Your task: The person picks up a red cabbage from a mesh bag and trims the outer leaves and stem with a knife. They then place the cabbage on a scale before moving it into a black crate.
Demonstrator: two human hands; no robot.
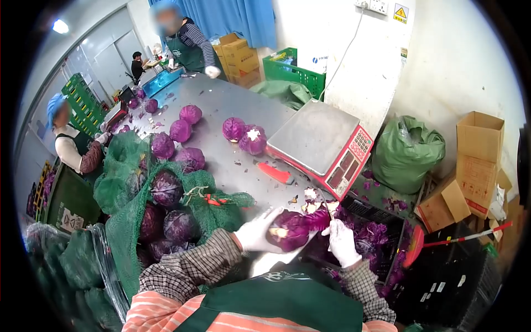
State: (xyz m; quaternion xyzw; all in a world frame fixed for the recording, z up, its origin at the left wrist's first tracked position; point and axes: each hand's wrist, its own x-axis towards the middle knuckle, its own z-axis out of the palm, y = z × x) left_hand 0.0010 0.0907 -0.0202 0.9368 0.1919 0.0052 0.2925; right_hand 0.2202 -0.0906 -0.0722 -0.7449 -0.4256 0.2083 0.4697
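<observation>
My left hand (pixel 259 231), in a white glove, is closed around the side of a red cabbage (pixel 289 231) at the table's near edge. The cabbage's pale cut stem faces me, and a purple leaf (pixel 317 220) stands out from its right side. My right hand (pixel 343 243), also gloved, is closed on a thin metal blade, apparently a knife (pixel 327 206), pointing away from me beside that leaf. Its handle is hidden in my fingers. Pale stem trimmings (pixel 312 205) lie just beyond the cabbage.
A red-edged scale (pixel 315 138) stands on the metal table (pixel 221 105), near a red-handled tool (pixel 275 172). Several cabbages lie loose; others fill a green net bag (pixel 124 232) at left. A black crate (pixel 381 213) holds leaves at right. Two co-workers (pixel 191 50) (pixel 77 141) stand across the table.
</observation>
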